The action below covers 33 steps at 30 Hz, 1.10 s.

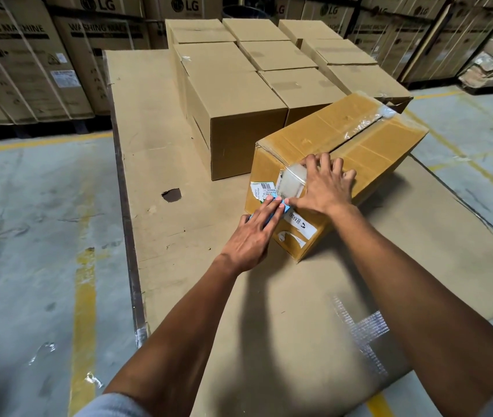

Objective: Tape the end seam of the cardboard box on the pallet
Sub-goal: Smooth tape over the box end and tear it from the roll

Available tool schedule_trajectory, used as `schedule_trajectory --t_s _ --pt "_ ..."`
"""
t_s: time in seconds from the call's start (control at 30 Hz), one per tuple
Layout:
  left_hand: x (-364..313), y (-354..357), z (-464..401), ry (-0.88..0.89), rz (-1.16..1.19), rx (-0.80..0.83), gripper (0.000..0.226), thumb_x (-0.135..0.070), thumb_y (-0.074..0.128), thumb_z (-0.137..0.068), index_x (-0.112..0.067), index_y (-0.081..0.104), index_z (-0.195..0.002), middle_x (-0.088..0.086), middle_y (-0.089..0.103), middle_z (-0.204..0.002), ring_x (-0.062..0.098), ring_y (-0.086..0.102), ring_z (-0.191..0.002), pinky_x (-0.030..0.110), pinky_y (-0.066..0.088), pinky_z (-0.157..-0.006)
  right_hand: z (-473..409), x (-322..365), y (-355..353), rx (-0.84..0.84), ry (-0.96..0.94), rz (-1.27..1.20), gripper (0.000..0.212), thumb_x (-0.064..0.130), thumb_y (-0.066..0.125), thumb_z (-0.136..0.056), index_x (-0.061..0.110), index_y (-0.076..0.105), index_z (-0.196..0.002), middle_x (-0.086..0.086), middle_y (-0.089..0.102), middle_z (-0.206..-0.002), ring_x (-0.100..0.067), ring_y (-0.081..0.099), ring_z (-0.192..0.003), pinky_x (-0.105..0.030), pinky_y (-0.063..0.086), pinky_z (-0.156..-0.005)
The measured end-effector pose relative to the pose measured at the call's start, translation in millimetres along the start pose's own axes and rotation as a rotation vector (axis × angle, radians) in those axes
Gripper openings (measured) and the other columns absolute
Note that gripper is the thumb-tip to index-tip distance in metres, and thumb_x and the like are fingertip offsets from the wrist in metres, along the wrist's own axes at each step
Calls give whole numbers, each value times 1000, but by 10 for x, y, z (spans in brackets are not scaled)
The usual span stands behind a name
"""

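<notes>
The cardboard box (338,164) lies on the cardboard-covered pallet (161,130), at its near right, just in front of the stacked cartons (254,73). Clear tape (291,183) already runs along the top seam and folds over the near end. The right hand (323,185) lies flat over that corner, fingers (326,161) spread, pressing the tape down. The left hand (255,233) is at the end face lower down, fingers together over a small blue tool (279,206), most likely a cutter or tape dispenser; I cannot tell which. This looks like the finishing step: the strip is being anchored and parted. Next the loose tail wants smoothing flat against the end face, across the labels (297,225).
</notes>
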<state>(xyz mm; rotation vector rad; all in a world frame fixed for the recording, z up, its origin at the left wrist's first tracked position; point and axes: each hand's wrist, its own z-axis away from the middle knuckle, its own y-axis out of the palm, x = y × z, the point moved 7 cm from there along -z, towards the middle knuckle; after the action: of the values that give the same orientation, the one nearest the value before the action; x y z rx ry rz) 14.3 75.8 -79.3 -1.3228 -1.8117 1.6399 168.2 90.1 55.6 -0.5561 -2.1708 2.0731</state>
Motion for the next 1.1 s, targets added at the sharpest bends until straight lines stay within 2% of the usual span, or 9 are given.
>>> schedule_trajectory --t_s 0.23,0.4,0.57,0.67,0.73,0.87,0.97,1.1 --pt "10 46 -44 -5 17 22 108 3 67 -88 -10 3 -173 8 -3 -182 27 -4 -169 51 43 -109 25 49 -50 -54 40 42 107 83 74 -66 21 34 -143 -14 42 -144 -37 46 -126 -51 42 -97" --pt "3 73 -92 -6 46 38 105 6 63 -86 -8 6 -173 9 -1 -182 26 -2 -169 52 45 -103 25 61 -51 -71 48 61 106 81 75 -66 20 34 -143 -15 42 -145 -37 47 -125 -53 44 -96" --pt "34 58 -133 16 69 66 103 2 65 -91 -9 4 -173 8 -2 -183 26 -3 -169 51 40 -105 26 85 -49 -85 71 77 108 82 74 -66 20 33 -145 -15 42 -146 -37 47 -126 -53 43 -96" --pt "79 81 -166 14 66 54 94 -5 62 -100 -13 4 -174 5 -1 -183 24 -3 -169 52 42 -104 20 80 -53 -95 83 72 107 82 74 -65 19 35 -142 -15 43 -144 -37 47 -124 -54 43 -94" --pt "106 92 -187 12 77 44 86 -12 60 -105 -13 7 -173 6 4 -182 24 2 -169 53 45 -102 15 85 -53 -100 87 77 107 82 74 -64 19 34 -141 -14 43 -143 -37 47 -123 -54 43 -93" --pt "84 94 -157 20 103 97 76 -34 53 -112 -6 15 -172 17 16 -179 35 17 -166 57 49 -104 20 117 -23 -93 88 117 111 78 79 -62 19 31 -143 -16 43 -143 -37 47 -124 -55 45 -93" --pt "105 57 -115 10 72 98 75 -35 55 -111 -3 21 -170 22 25 -175 40 27 -161 59 52 -103 0 108 11 -84 82 121 114 77 81 -61 19 30 -144 -16 42 -144 -38 47 -125 -57 47 -94" --pt "137 -3 -91 32 10 54 75 -28 61 -109 -7 22 -170 20 25 -175 40 29 -160 53 50 -96 -34 77 51 -73 76 103 114 78 79 -63 17 31 -146 -17 41 -145 -39 46 -126 -58 46 -95"
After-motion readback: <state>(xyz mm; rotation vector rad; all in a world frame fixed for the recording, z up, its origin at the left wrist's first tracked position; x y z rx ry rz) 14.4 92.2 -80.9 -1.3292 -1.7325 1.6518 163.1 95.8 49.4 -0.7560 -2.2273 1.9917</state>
